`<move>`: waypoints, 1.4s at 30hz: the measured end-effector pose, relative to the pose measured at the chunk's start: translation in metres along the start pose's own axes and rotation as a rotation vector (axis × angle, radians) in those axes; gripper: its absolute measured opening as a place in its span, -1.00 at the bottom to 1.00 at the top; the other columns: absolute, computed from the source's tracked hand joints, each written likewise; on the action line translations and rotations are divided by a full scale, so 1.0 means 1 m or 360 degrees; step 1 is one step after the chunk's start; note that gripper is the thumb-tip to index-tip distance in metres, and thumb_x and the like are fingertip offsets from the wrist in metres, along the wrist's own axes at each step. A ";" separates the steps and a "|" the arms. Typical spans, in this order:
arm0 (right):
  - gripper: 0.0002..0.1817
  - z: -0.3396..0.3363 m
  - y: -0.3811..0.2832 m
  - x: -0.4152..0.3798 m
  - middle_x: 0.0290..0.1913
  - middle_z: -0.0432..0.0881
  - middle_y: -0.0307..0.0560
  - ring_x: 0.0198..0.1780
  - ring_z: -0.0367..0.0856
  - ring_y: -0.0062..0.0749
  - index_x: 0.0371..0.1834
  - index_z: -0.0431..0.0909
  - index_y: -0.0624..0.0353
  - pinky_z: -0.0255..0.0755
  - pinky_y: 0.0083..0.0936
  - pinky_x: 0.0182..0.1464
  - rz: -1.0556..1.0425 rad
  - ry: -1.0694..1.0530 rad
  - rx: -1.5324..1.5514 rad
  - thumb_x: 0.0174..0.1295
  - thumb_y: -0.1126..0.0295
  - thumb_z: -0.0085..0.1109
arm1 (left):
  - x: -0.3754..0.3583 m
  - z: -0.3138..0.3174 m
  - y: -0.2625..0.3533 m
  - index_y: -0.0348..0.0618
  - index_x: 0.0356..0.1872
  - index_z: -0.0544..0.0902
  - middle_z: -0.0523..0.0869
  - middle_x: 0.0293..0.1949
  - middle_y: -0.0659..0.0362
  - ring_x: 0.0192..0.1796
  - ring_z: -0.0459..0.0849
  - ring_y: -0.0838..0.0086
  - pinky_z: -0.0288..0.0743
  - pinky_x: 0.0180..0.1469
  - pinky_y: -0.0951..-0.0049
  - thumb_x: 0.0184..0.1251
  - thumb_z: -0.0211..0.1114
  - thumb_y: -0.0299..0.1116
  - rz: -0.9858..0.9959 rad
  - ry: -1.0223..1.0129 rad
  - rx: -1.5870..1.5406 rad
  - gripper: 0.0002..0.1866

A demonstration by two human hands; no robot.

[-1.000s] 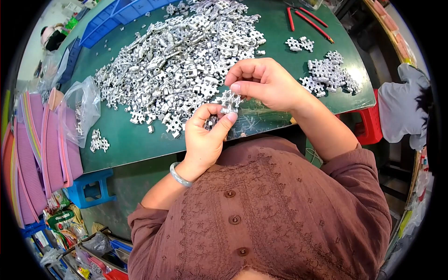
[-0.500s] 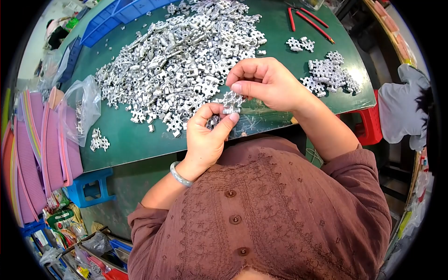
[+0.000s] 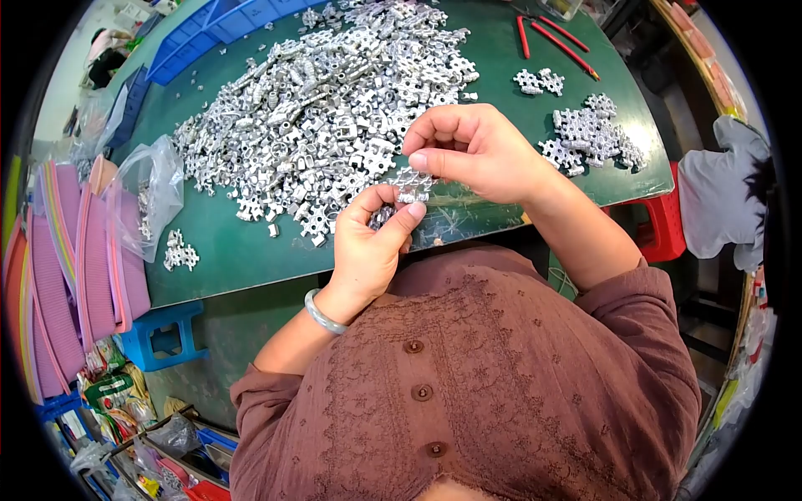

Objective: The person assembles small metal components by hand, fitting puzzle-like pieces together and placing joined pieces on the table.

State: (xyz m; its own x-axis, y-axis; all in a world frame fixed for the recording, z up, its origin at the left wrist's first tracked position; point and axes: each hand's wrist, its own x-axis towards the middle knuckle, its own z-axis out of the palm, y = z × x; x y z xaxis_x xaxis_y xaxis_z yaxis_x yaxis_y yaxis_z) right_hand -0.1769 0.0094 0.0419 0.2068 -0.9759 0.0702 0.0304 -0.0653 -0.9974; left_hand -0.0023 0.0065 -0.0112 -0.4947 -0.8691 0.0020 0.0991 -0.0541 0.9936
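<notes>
Both hands grip one small silver cast-metal cluster (image 3: 413,184) just above the near edge of the green table (image 3: 242,250). My left hand (image 3: 369,247), with a pale bangle on its wrist, pinches the cluster's lower part between thumb and fingers. From above, my right hand (image 3: 472,150) holds its upper part with fingers curled. A big heap of the same silver parts (image 3: 326,108) lies right behind the hands.
A smaller pile of metal clusters (image 3: 589,134) lies at the right, red-handled pliers (image 3: 555,37) at the far right. At the left are a clear plastic bag (image 3: 150,196), a small cluster (image 3: 178,250), pink folders (image 3: 79,267) and blue bins (image 3: 217,25).
The hands stay together on the metal cluster; the right hand's fingers have shifted slightly on it. Nothing else has moved.
</notes>
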 end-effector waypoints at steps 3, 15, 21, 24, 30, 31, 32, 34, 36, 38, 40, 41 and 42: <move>-0.92 0.001 -0.001 0.000 -0.45 0.58 -0.24 -0.42 0.47 -0.73 -0.37 0.50 0.30 0.36 -0.75 -0.35 -0.0019 -0.0009 0.0010 0.09 0.54 0.08 | 0.001 -0.003 -0.014 -0.21 -0.38 0.50 0.51 -0.50 0.33 -0.62 0.37 0.76 0.24 -0.62 0.78 0.09 0.28 -0.48 -0.0112 -0.0008 -0.0208 -0.87; -0.92 0.003 -0.003 -0.002 -0.48 0.56 -0.27 -0.45 0.44 -0.75 -0.37 0.51 0.29 0.33 -0.76 -0.40 -0.0037 0.0014 0.0006 0.07 0.52 0.09 | -0.002 -0.001 0.000 -0.16 -0.35 0.50 0.54 -0.43 0.30 -0.54 0.44 0.70 0.28 -0.60 0.74 0.09 0.25 -0.53 -0.0333 -0.0020 -0.0789 -0.87; -0.92 0.003 -0.003 -0.002 -0.51 0.53 -0.29 -0.48 0.42 -0.75 -0.37 0.50 0.29 0.31 -0.76 -0.44 -0.0013 0.0034 0.0016 0.07 0.52 0.08 | -0.003 -0.002 0.003 -0.09 -0.31 0.50 0.56 -0.40 0.34 -0.41 0.48 0.67 0.30 -0.54 0.66 0.12 0.23 -0.51 -0.0532 0.0004 -0.0921 -0.87; -0.93 0.003 -0.004 -0.003 -0.53 0.52 -0.29 -0.51 0.40 -0.75 -0.38 0.49 0.28 0.29 -0.76 -0.47 0.0025 0.0056 0.0022 0.08 0.52 0.06 | -0.002 -0.003 0.002 -0.08 -0.30 0.50 0.56 -0.39 0.32 -0.38 0.49 0.64 0.29 -0.53 0.65 0.17 0.20 -0.47 -0.0585 -0.0005 -0.0975 -0.90; -0.93 0.005 -0.002 -0.004 -0.53 0.51 -0.30 -0.54 0.38 -0.75 -0.39 0.49 0.28 0.28 -0.76 -0.51 0.0054 0.0104 0.0066 0.08 0.52 0.05 | 0.000 -0.006 0.001 -0.08 -0.27 0.51 0.57 -0.37 0.29 -0.34 0.49 0.59 0.30 -0.51 0.64 0.24 0.12 -0.40 -0.0615 -0.0066 -0.1082 -0.93; -0.93 0.006 -0.002 -0.004 -0.53 0.51 -0.30 -0.55 0.38 -0.75 -0.39 0.49 0.28 0.28 -0.76 -0.51 0.0049 0.0099 0.0087 0.08 0.53 0.05 | -0.001 -0.006 0.001 -0.08 -0.26 0.51 0.57 -0.36 0.29 -0.34 0.49 0.59 0.30 -0.51 0.63 0.24 0.12 -0.41 -0.0616 -0.0068 -0.1095 -0.92; -0.93 0.006 -0.003 -0.004 -0.53 0.51 -0.30 -0.55 0.38 -0.75 -0.39 0.49 0.28 0.27 -0.76 -0.51 0.0045 0.0095 0.0109 0.07 0.53 0.04 | -0.001 -0.006 0.001 -0.09 -0.26 0.51 0.57 -0.35 0.28 -0.34 0.49 0.59 0.30 -0.51 0.63 0.24 0.12 -0.41 -0.0617 -0.0071 -0.1107 -0.92; -0.92 0.006 -0.003 -0.005 -0.53 0.51 -0.29 -0.55 0.38 -0.76 -0.38 0.49 0.29 0.27 -0.76 -0.51 0.0039 0.0090 0.0114 0.07 0.53 0.04 | -0.001 -0.006 0.002 -0.09 -0.25 0.51 0.57 -0.34 0.28 -0.34 0.49 0.59 0.31 -0.50 0.63 0.24 0.12 -0.42 -0.0621 -0.0076 -0.1117 -0.91; -0.92 0.005 -0.002 -0.005 -0.52 0.51 -0.29 -0.54 0.38 -0.76 -0.38 0.49 0.29 0.27 -0.77 -0.51 0.0042 0.0078 0.0118 0.07 0.53 0.04 | -0.001 -0.005 0.004 -0.10 -0.24 0.52 0.58 -0.32 0.27 -0.33 0.49 0.59 0.31 -0.50 0.63 0.24 0.11 -0.43 -0.0627 -0.0078 -0.1113 -0.91; -0.91 0.005 -0.002 -0.006 -0.51 0.52 -0.28 -0.54 0.38 -0.76 -0.37 0.50 0.28 0.27 -0.77 -0.51 0.0055 0.0059 0.0119 0.06 0.54 0.04 | -0.001 -0.005 0.004 -0.10 -0.25 0.51 0.58 -0.32 0.27 -0.33 0.49 0.59 0.32 -0.50 0.63 0.24 0.11 -0.43 -0.0639 -0.0067 -0.1118 -0.91; -0.91 0.005 -0.002 -0.006 -0.52 0.51 -0.28 -0.55 0.38 -0.75 -0.37 0.50 0.28 0.27 -0.77 -0.51 0.0092 0.0074 0.0168 0.07 0.53 0.04 | -0.001 -0.005 0.004 -0.10 -0.25 0.51 0.57 -0.33 0.27 -0.34 0.49 0.59 0.32 -0.50 0.63 0.24 0.11 -0.43 -0.0646 -0.0069 -0.1125 -0.91; -0.91 0.005 -0.001 -0.006 -0.52 0.51 -0.28 -0.55 0.38 -0.75 -0.37 0.50 0.28 0.27 -0.76 -0.51 0.0111 0.0082 0.0193 0.07 0.53 0.04 | -0.001 -0.006 0.003 -0.10 -0.25 0.51 0.57 -0.33 0.27 -0.34 0.49 0.60 0.32 -0.50 0.63 0.24 0.11 -0.43 -0.0648 -0.0076 -0.1131 -0.91; -0.91 0.005 -0.001 -0.006 -0.52 0.51 -0.28 -0.56 0.38 -0.75 -0.37 0.50 0.28 0.28 -0.76 -0.51 0.0112 0.0092 0.0196 0.07 0.52 0.04 | -0.001 -0.006 0.003 -0.10 -0.25 0.51 0.57 -0.33 0.27 -0.34 0.49 0.60 0.32 -0.50 0.63 0.24 0.11 -0.43 -0.0649 -0.0083 -0.1137 -0.91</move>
State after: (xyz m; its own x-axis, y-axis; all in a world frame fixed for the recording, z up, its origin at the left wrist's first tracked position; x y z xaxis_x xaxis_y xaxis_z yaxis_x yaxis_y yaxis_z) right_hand -0.1738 0.0167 0.0421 0.1560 -0.9877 -0.0046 0.1384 0.0264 -0.9900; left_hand 0.0038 0.0040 -0.0094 -0.6483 -0.6905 -0.3209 0.4198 -0.6757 0.6059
